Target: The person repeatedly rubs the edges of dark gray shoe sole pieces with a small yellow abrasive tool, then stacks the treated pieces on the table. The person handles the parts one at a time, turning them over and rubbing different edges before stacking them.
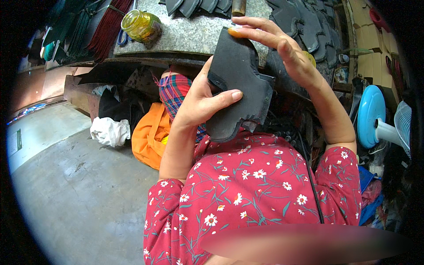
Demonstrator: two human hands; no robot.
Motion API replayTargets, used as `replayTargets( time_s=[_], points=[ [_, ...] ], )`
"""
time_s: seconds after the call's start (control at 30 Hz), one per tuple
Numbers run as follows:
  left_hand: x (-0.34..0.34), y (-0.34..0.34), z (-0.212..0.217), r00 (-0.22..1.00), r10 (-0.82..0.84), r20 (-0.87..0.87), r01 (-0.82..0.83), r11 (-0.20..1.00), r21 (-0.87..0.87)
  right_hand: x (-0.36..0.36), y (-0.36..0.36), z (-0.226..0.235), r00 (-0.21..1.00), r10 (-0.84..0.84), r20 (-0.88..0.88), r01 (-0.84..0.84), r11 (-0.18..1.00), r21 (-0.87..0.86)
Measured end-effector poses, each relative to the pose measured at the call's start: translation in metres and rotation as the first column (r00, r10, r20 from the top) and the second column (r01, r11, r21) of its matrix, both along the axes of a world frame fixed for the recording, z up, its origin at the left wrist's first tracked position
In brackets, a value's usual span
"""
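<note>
A black, flat shaped piece (240, 84), like a cut shoe-upper part or a small stack of them, is held up in front of my chest. My left hand (203, 99) grips its left side, thumb lying across the front and fingers hidden behind. At its top edge is my right hand (282, 48), fingers stretched out, with a yellow-orange smear on one fingertip touching or very near the edge. Beyond, a glass jar (141, 26) with yellowish contents stands on a speckled stone slab (185, 39).
More black cut pieces (304, 26) lie overlapped at the far right, others (198, 6) at the slab's back. A wooden handle (239, 8) stands near them. Dark red cords (106, 33) hang at left. An orange bag (148, 139) and white cloth (110, 131) are below; a blue-and-white fan (371, 115) is right.
</note>
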State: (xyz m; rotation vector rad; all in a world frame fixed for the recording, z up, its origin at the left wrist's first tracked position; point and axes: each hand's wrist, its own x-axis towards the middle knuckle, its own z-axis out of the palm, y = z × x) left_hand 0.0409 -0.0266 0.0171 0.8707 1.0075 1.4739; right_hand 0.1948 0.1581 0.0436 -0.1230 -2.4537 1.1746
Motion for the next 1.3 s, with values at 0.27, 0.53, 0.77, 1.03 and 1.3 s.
replayTargets(
  time_s=[0.27,0.53,0.77,1.03,1.3],
  points=[
    [-0.004,-0.006,0.007,0.990,-0.133,0.037,0.134,0.990,-0.039,-0.001,0.001,-0.006,0.998,0.043,-0.046,-0.047,0.994,-0.094],
    [-0.008,-0.005,0.007,0.990,-0.049,0.135,0.056,0.997,-0.053,0.012,-0.011,-0.020,0.988,0.085,-0.125,-0.133,0.880,-0.455],
    [-0.008,-0.001,0.005,0.982,0.059,0.181,-0.046,0.996,-0.076,0.027,-0.009,-0.005,0.993,0.112,-0.041,-0.110,0.993,0.049],
    [-0.008,-0.001,0.003,0.973,0.105,0.206,-0.097,0.994,-0.048,0.020,0.000,-0.016,0.987,0.120,-0.110,-0.133,0.984,-0.121],
    [0.000,0.024,-0.012,0.912,0.358,0.203,-0.344,0.934,-0.100,0.026,-0.018,-0.017,0.998,-0.052,0.045,0.065,0.927,-0.370]
  ],
)
